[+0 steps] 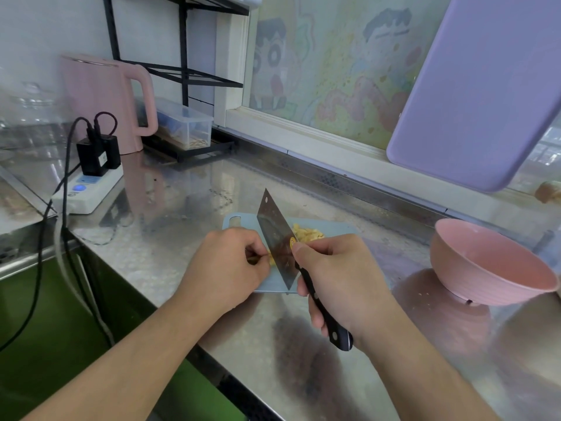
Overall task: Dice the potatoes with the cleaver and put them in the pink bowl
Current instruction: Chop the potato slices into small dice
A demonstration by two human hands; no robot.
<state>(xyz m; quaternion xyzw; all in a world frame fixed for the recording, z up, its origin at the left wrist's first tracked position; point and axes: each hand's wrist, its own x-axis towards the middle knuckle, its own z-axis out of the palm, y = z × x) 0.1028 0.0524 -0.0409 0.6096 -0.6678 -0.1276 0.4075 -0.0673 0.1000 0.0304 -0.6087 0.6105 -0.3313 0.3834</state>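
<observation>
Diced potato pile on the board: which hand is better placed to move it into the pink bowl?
Probably the right hand. It grips the cleaver, and the diced potato pile and the pink bowl both lie on its side. The left hand pins uncut potato left of the blade.

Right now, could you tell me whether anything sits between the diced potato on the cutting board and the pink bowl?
Nothing visible does. The diced potato lies on the blue cutting board, and the pink bowl stands to its right, with only bare steel counter between them. The right hand holding the cleaver is nearer the camera.
</observation>
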